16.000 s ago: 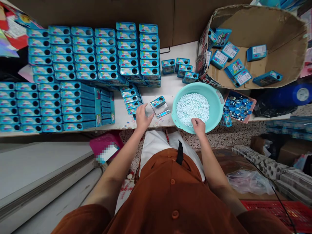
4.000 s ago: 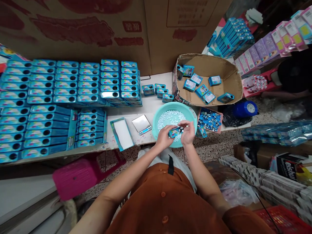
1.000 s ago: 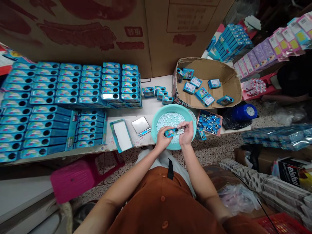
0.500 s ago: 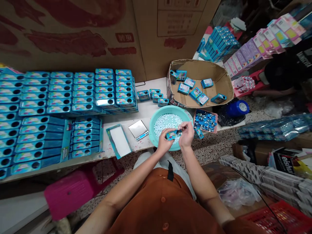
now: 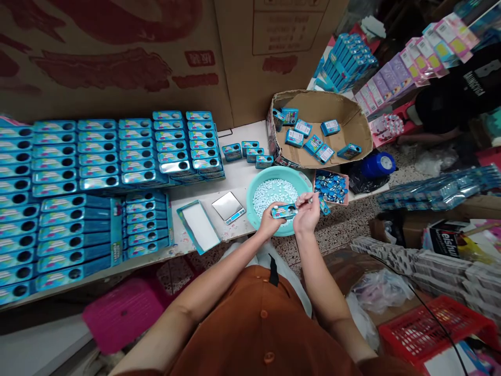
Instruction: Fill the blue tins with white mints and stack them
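My left hand [image 5: 268,224] grips a small blue tin [image 5: 284,211] with a round dark opening at its right end. The tin is held flat over the front of a turquoise basin [image 5: 250,201]. Inside the basin lie many small pale pellets [image 5: 272,192]. Close to the tin's right end is my right hand [image 5: 307,218], its palm turned up and its fingers curled together. What those fingers hold is too small to make out. Just right of that hand, a pink-edged box [image 5: 346,197] holds blue and silver round pieces [image 5: 331,185].
Stacked blue tins [image 5: 97,169] fill the table's left side. A digital scale [image 5: 228,207] and a shallow blue tray [image 5: 199,227] lie left of the basin. Behind it stands a cut-down carton [image 5: 362,128] with loose tins. Another person [image 5: 442,109] sits at the far right.
The tin has turned to lie more level. My right hand's fingers have moved back from the opening, and its palm now faces up. The whole view has shifted slightly.
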The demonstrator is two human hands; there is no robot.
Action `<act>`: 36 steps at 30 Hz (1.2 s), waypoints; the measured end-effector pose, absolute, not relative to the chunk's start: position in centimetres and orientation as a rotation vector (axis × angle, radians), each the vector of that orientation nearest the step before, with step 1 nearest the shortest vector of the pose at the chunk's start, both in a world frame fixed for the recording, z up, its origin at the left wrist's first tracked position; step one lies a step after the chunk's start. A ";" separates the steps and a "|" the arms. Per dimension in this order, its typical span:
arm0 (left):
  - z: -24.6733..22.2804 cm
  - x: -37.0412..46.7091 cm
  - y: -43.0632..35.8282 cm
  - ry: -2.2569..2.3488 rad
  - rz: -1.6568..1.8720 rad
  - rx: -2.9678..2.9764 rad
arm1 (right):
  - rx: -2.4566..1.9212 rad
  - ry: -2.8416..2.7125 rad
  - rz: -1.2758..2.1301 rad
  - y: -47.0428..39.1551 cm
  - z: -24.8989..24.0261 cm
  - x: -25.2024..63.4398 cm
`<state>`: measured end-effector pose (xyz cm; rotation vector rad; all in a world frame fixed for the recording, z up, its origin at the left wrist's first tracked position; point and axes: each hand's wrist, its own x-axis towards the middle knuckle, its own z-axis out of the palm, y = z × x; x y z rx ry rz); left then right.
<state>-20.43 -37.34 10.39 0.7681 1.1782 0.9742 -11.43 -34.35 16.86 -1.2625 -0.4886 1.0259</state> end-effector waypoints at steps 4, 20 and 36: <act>10.5 -21.1 -36.9 1.203 0.908 0.798 | -1.178 -0.466 1.043 -34.9 16.0 -11.6; 8.4 -30.7 -38.8 1.581 1.174 1.245 | -1.994 -0.596 1.116 -39.2 5.1 -7.2; -4.4 -37.6 -37.8 1.734 1.127 0.940 | -2.106 -0.703 1.177 -41.4 2.4 -9.5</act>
